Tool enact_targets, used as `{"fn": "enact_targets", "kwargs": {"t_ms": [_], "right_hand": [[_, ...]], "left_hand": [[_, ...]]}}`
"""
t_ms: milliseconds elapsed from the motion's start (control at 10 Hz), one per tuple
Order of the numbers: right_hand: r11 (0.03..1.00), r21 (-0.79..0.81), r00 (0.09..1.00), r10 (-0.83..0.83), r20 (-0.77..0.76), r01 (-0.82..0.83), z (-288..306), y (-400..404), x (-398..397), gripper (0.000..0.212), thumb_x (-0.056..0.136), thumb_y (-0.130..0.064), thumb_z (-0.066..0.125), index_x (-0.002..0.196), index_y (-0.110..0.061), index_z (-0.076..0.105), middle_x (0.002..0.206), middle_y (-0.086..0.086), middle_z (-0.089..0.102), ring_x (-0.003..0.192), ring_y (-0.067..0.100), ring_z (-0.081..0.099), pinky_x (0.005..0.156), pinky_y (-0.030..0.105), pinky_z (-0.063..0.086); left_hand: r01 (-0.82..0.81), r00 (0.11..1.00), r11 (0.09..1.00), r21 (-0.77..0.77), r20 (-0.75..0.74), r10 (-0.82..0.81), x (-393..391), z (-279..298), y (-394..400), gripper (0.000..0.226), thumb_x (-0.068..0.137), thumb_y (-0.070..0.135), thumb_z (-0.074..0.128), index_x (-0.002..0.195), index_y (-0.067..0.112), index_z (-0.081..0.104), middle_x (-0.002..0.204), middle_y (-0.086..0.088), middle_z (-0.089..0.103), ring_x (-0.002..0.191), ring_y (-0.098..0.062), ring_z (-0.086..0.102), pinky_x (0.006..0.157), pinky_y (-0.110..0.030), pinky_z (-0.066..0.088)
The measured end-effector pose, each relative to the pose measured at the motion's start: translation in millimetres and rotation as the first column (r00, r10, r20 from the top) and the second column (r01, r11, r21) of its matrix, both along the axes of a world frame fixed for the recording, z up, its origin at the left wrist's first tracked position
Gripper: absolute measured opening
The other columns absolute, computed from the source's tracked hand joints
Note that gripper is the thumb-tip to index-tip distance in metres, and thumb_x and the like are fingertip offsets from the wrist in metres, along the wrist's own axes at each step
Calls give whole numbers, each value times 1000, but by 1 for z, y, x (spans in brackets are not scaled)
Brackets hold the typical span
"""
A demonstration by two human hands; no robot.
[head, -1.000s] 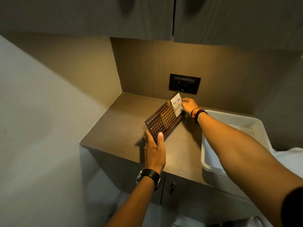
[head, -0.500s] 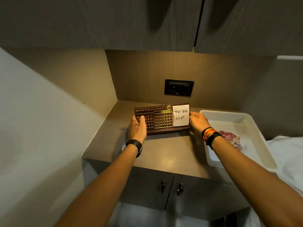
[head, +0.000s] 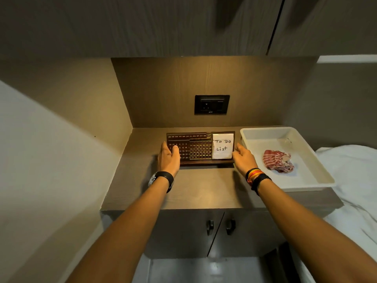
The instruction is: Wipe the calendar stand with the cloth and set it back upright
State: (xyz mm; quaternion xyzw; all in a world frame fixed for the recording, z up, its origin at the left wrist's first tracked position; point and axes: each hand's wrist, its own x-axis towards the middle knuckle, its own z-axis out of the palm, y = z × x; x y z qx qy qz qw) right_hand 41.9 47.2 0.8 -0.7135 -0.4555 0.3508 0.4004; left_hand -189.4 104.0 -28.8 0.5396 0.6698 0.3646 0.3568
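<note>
The dark brown calendar stand (head: pixel 195 149) stands upright on the wooden counter (head: pixel 193 190), facing me, with a white "To Do List" note on its right part. My left hand (head: pixel 169 158) grips its left end, thumb lying over the front face. My right hand (head: pixel 242 160) holds its right end, fingers at the edge beside the note. The red-and-white striped cloth (head: pixel 277 161) lies crumpled in the white tray (head: pixel 306 184) to the right, away from both hands.
A black wall socket (head: pixel 212 104) sits on the back panel above the stand. Upper cabinets (head: pixel 183 25) overhang the counter. Below are cabinet doors with two dark handles (head: pixel 210 227). White bedding (head: pixel 355 180) lies at the right, and a wall closes the left side.
The stand went from tilted and angled across the counter to upright and square to me near the back wall. Both hands stayed on its ends. The cloth in the tray came into view.
</note>
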Motion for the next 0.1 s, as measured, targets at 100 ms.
{"fn": "enact_targets", "kwargs": {"t_ms": [100], "right_hand": [[997, 56, 997, -43, -57, 46, 2, -21, -8, 48, 104, -14, 43, 152, -14, 36, 145, 8, 52, 136, 23, 48, 105, 33, 41]], "left_hand": [[38, 993, 994, 105, -111, -26, -5, 0, -7, 67, 108, 44, 38, 165, 18, 13, 171, -10, 23, 153, -32, 32, 120, -47, 36]]}}
